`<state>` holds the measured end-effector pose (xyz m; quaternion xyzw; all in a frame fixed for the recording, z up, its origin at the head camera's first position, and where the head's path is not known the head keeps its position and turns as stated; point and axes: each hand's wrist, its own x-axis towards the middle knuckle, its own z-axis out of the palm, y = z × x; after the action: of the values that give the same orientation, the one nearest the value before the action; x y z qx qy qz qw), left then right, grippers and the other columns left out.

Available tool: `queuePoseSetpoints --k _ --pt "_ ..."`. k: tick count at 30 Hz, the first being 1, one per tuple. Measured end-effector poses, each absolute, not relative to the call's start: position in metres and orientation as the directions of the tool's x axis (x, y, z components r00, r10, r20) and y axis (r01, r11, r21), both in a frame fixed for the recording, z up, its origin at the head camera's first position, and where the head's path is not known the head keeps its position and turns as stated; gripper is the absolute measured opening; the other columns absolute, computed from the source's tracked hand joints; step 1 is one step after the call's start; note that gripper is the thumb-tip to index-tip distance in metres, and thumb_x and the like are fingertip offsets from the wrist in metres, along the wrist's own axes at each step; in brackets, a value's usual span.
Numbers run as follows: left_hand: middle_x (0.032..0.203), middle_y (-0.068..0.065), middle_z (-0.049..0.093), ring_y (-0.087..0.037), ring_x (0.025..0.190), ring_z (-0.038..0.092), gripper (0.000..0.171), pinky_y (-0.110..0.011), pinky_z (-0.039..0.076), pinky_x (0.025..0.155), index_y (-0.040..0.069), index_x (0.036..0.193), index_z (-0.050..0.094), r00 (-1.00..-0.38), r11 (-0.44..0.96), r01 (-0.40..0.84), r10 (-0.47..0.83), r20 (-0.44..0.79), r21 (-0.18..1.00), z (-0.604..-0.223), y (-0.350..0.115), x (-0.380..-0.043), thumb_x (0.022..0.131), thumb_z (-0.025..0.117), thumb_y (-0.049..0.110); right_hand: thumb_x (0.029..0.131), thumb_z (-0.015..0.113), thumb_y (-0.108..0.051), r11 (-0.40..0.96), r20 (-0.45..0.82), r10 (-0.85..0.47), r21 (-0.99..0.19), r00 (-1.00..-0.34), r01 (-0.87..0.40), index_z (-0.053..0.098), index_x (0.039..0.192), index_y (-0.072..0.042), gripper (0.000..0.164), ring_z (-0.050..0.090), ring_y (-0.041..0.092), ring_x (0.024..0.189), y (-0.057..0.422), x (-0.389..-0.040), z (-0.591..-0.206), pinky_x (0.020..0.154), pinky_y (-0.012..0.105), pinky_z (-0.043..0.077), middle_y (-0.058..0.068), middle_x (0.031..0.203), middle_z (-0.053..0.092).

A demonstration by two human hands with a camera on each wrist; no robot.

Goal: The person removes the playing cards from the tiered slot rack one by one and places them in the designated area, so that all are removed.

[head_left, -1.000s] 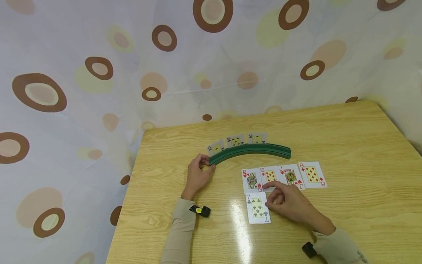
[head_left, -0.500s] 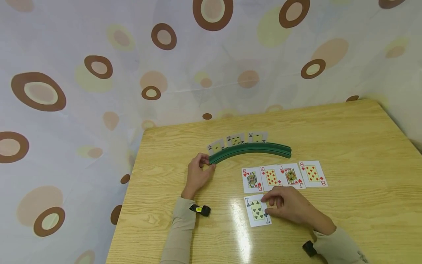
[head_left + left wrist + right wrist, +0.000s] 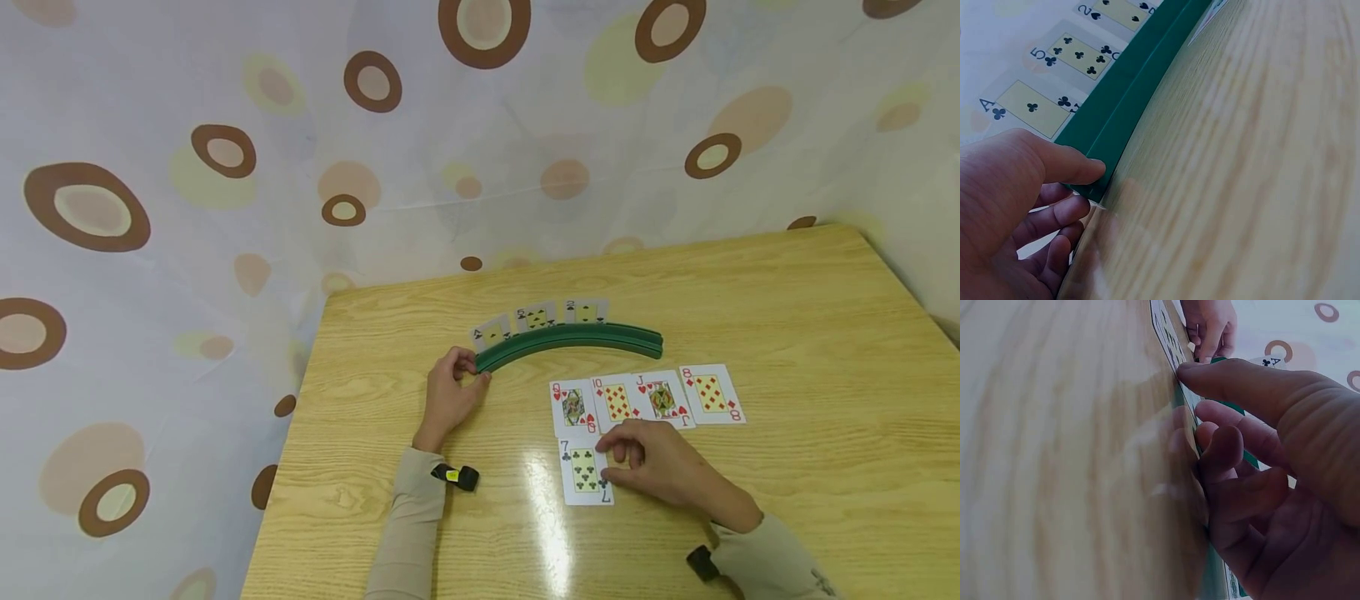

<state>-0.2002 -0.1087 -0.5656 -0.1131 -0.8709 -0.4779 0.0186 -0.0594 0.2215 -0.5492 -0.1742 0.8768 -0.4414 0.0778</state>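
The right hand point(image 3: 663, 462) is touching the three o'clock edge of the seven of clubs point(image 3: 581, 477) with thumb and index fingertips, the tips standing narrowly apart; whether they're pinching, we can't tell. Meanwhile the left hand point(image 3: 450, 404) is gripping the nine o'clock end of the curved green card holder point(image 3: 570, 338), thumb in front! The seven is lying face up at six o'clock of the queen of hearts point(image 3: 574, 408), edges meeting or very nearly. Running toward three: ten of diamonds point(image 3: 618, 402), jack of hearts point(image 3: 663, 400), eight of diamonds point(image 3: 711, 395). That's looking like one row of four, and a second row having just a single card. Between eleven and twelve from the seven, the ace of clubs point(image 3: 492, 335), five of clubs point(image 3: 536, 318) and a black two point(image 3: 586, 313) are standing in the holder; three up, five flat, so it's seeming part done. Room? Bare groove is showing at the holder's three o'clock end, and bare table point(image 3: 765, 317) is stretching out at two. The nine o'clock table edge is running well apart from both hands.
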Motion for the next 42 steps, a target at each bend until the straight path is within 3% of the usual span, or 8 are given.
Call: queuePoseSetpoints --k 8,16,23,29,32,36,39,42 --pt "0.103 -0.017 0.073 -0.030 0.101 0.064 0.026 -0.029 0.046 0.091 0.003 0.116 0.070 -0.972 0.504 0.225 0.182 0.152 0.834 -0.567 -0.109 -0.201 0.094 0.081 0.008 0.091 0.089 -0.015 0.535 0.060 -0.335 -0.810 -0.940 -0.242 0.080 0.105 -0.014 0.017 0.054 -0.004 0.068 0.221 -0.060 -0.550 0.062 0.022 0.050 -0.013 0.083 0.067" --pt "0.104 -0.018 0.073 -0.031 0.102 0.064 0.026 -0.030 0.046 0.092 0.003 0.117 0.069 -0.973 0.499 0.214 0.181 0.141 0.840 -0.567 -0.110 -0.201 0.094 0.081 0.008 0.096 0.081 -0.006 0.611 0.191 -0.194 -0.744 -0.962 -0.271 0.080 0.101 -0.016 0.012 0.060 -0.003 0.075 0.223 -0.070 -0.536 0.068 0.024 0.053 -0.011 0.088 0.075" --pt "0.104 -0.018 0.073 -0.030 0.103 0.064 0.026 -0.030 0.046 0.092 0.003 0.116 0.069 -0.973 0.497 0.214 0.183 0.139 0.841 -0.567 -0.110 -0.202 0.094 0.081 0.009 0.094 0.080 -0.002 0.731 0.360 -0.120 -0.599 -0.925 -0.328 0.079 0.100 -0.015 0.014 0.056 -0.001 0.073 0.230 -0.089 -0.527 0.065 0.024 0.050 -0.007 0.089 0.075" --pt "0.104 -0.017 0.073 -0.029 0.101 0.064 0.025 -0.030 0.046 0.091 0.003 0.116 0.069 -0.974 0.498 0.210 0.182 0.135 0.842 -0.568 -0.110 -0.202 0.094 0.081 0.009 0.091 0.082 0.000 0.759 0.488 -0.085 -0.533 -0.868 -0.374 0.079 0.102 -0.010 0.015 0.063 0.008 0.069 0.232 -0.104 -0.517 0.056 0.022 0.044 0.003 0.091 0.077" --pt "0.105 -0.017 0.073 -0.029 0.102 0.064 0.026 -0.031 0.047 0.092 0.004 0.117 0.069 -0.975 0.491 0.203 0.181 0.129 0.847 -0.569 -0.110 -0.202 0.094 0.081 0.010 0.091 0.083 0.000 0.751 0.530 -0.057 -0.536 -0.846 -0.386 0.078 0.110 -0.006 0.021 0.065 0.013 0.068 0.232 -0.114 -0.514 0.055 0.020 0.042 0.009 0.098 0.078" --pt "0.105 -0.016 0.073 -0.028 0.103 0.064 0.026 -0.032 0.046 0.093 0.004 0.117 0.069 -0.976 0.482 0.197 0.179 0.124 0.854 -0.570 -0.111 -0.202 0.094 0.081 0.010 0.092 0.083 0.001 0.705 0.535 -0.003 -0.598 -0.845 -0.381 0.070 0.134 -0.002 0.044 0.065 0.016 0.070 0.233 -0.130 -0.516 0.058 0.016 0.040 0.018 0.116 0.076" --pt "0.105 -0.016 0.073 -0.028 0.102 0.064 0.027 -0.031 0.046 0.092 0.004 0.117 0.069 -0.976 0.481 0.200 0.178 0.128 0.853 -0.572 -0.112 -0.203 0.094 0.082 0.009 0.095 0.081 -0.001 0.663 0.517 0.030 -0.651 -0.855 -0.370 0.063 0.146 -0.002 0.054 0.065 0.012 0.072 0.233 -0.142 -0.519 0.059 0.014 0.042 0.022 0.127 0.074" --pt "0.104 -0.016 0.073 -0.028 0.102 0.063 0.026 -0.032 0.046 0.092 0.004 0.117 0.069 -0.974 0.481 0.207 0.180 0.135 0.852 -0.573 -0.113 -0.205 0.094 0.082 0.010 0.098 0.078 -0.002 0.622 0.499 0.046 -0.692 -0.866 -0.365 0.061 0.148 -0.001 0.054 0.065 0.003 0.073 0.234 -0.154 -0.522 0.058 0.015 0.044 0.023 0.130 0.074"
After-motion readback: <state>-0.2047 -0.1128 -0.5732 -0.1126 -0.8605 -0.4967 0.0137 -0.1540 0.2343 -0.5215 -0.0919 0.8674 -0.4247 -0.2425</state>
